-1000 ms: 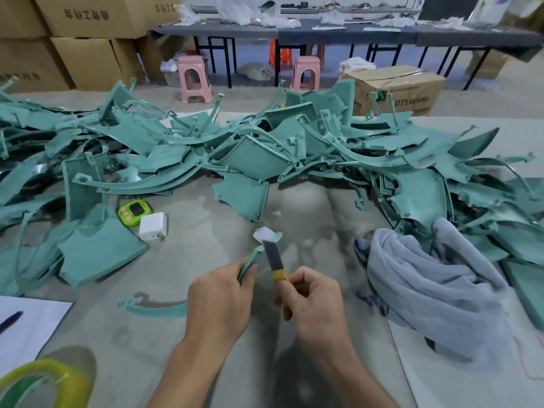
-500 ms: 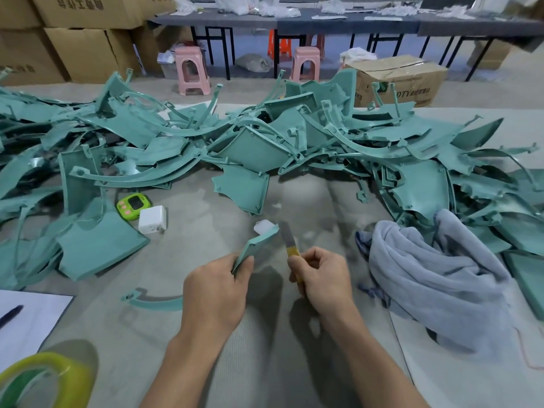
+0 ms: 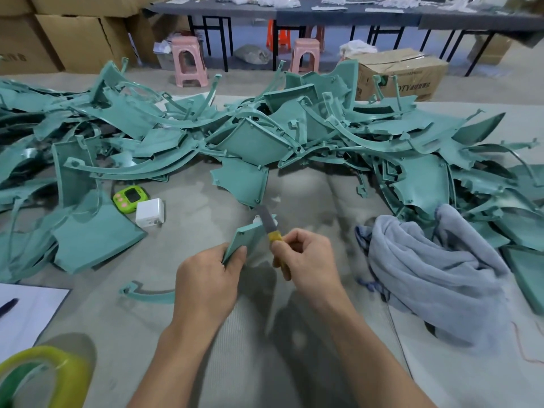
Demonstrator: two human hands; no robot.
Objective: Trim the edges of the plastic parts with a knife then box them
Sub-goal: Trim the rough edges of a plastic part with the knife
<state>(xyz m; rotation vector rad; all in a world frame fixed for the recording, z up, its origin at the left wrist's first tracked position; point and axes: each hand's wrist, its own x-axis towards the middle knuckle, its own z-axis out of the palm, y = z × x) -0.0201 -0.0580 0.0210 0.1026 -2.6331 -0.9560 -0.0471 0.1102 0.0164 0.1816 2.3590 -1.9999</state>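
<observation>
My left hand [image 3: 207,279] grips the near end of a flat teal plastic part [image 3: 247,238], tilted up off the table. My right hand [image 3: 306,260] holds a knife [image 3: 269,223] by its yellow handle; the grey blade lies along the part's right edge and points away from me. A big heap of teal plastic parts [image 3: 265,136] spreads across the back of the table. A curved teal strip [image 3: 150,294] lies on the table to the left of my left hand.
A grey cloth [image 3: 435,269] is bunched at the right. A green timer [image 3: 128,198] and a white charger [image 3: 150,213] sit at the left. A tape roll [image 3: 44,375] and a white sheet [image 3: 26,313] lie near left. A cardboard box [image 3: 403,73] stands behind the table.
The part has turned from edge-on to show its flat face. The knife has moved up against the part's right edge after being apart from it half a second ago.
</observation>
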